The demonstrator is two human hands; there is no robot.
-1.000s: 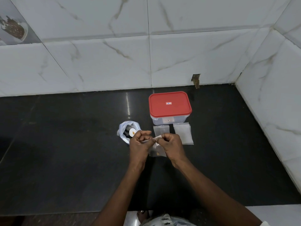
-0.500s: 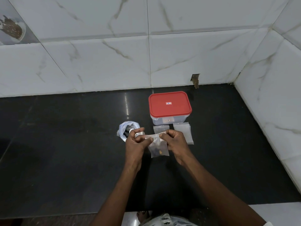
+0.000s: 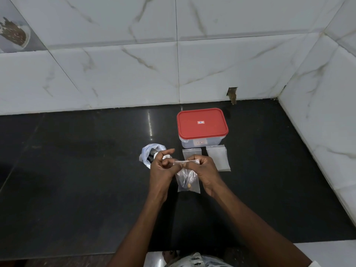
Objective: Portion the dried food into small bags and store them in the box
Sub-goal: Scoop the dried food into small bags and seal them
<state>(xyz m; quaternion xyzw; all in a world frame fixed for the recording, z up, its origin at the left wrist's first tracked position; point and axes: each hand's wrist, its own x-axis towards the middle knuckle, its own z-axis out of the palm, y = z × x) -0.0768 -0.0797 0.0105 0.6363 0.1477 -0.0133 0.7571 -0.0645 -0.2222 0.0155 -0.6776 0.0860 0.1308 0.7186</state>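
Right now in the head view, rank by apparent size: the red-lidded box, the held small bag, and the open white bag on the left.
1. red-lidded box, clearly largest.
2. and 3. unsure: the open white bag is partly hidden behind the left hand, and the held small bag hangs nearer the camera.

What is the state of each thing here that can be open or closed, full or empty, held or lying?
Box: closed, red lid on.
Small bag: held at its top by both hands, a little food inside.
Left hand: pinching the bag top.
Right hand: pinching the bag top.
Spare bags: empty, lying flat.
Supply bag: open, on the counter.
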